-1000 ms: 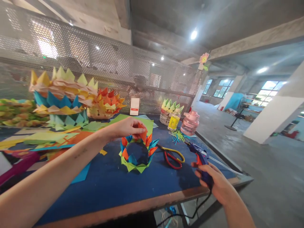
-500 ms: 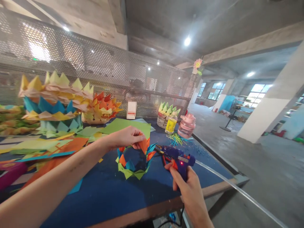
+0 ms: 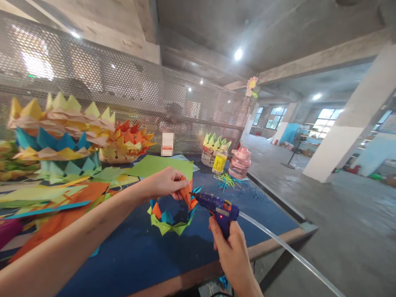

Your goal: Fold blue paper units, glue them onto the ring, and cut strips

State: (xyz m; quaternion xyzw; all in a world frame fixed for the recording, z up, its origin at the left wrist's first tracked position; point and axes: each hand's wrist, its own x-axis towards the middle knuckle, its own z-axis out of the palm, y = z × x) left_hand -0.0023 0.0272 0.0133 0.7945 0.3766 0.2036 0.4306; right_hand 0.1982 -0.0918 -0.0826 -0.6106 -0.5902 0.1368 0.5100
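Note:
My left hand point(image 3: 175, 183) is closed, pinching an orange folded paper piece point(image 3: 186, 194) at the far right side of a paper crown point(image 3: 171, 228). Green points ring the crown's base, with blue and orange points above. In my right hand point(image 3: 230, 245) is a blue hot glue gun point(image 3: 218, 208), gripped by its handle, a small red light lit on its side. Its dark nozzle points left, right at the orange piece; whether it touches cannot be told. A long clear glue stick point(image 3: 287, 249) sticks out of its back. The left fingertips hide part of the orange piece.
Stacked paper crowns point(image 3: 58, 140) and loose coloured paper strips point(image 3: 55, 194) cover the left of the blue table point(image 3: 133, 255). Behind the work lie green sheets point(image 3: 161, 165), a yellow-labelled bottle point(image 3: 220, 162), a pink bottle point(image 3: 240, 163) and paper shreds point(image 3: 227, 181). A perforated metal screen point(image 3: 133, 90) stands behind.
The glue gun has moved left and up, off the spot beside the crown, bringing its nozzle to the orange piece. My left hand keeps its pinch. The view has turned slightly right.

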